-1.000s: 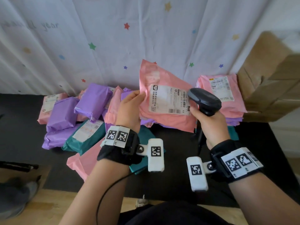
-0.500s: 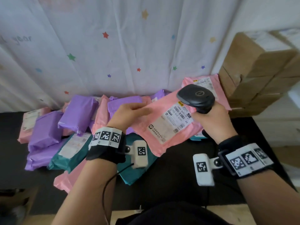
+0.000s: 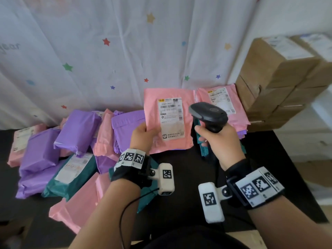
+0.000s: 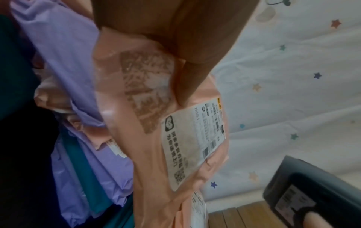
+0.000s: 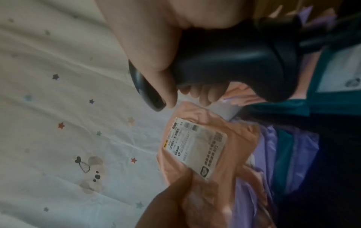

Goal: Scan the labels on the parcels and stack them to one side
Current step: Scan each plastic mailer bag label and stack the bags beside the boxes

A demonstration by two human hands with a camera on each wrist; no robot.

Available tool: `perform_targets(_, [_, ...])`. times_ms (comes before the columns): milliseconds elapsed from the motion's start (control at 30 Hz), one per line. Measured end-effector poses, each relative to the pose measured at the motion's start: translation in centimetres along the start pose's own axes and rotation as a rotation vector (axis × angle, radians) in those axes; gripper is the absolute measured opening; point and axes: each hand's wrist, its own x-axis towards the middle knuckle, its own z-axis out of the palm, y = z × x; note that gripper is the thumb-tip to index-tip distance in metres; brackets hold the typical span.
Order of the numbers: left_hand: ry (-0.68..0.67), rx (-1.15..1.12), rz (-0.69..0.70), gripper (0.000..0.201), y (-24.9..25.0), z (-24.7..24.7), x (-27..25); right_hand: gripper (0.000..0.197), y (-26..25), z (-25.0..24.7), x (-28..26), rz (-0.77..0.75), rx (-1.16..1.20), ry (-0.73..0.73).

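My left hand (image 3: 142,135) pinches the lower left corner of a pink parcel (image 3: 154,105) and holds it upright, its white label (image 3: 170,119) facing me. The thumb lies on the front of the pink parcel (image 4: 148,154) in the left wrist view. My right hand (image 3: 215,141) grips a black barcode scanner (image 3: 208,114) just right of the label, its head pointing left at the parcel. The right wrist view shows the scanner (image 5: 234,64) above the label (image 5: 195,148). A stack of pink parcels (image 3: 222,103) lies behind the scanner at the right.
A heap of purple, pink and teal parcels (image 3: 59,150) covers the left half of the black table (image 3: 278,159). Brown cardboard boxes (image 3: 280,83) are stacked at the far right. A white star-print curtain (image 3: 107,51) hangs behind.
The left hand has turned the pink parcel from lying tilted to upright, with the label square to me. The scanner has come down and now sits to the right of the label.
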Motion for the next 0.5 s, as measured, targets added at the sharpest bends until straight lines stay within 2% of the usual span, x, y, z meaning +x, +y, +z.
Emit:
perform_targets(100, [0.033, -0.090, -0.024, 0.021, -0.29, 0.31, 0.09, 0.015, 0.69, 0.45, -0.40, 0.092, 0.032, -0.079])
perform_targets(500, [0.064, -0.068, 0.027, 0.020, -0.97, 0.95, 0.93, 0.008, 1.12, 0.69, -0.49, 0.079, -0.059, -0.127])
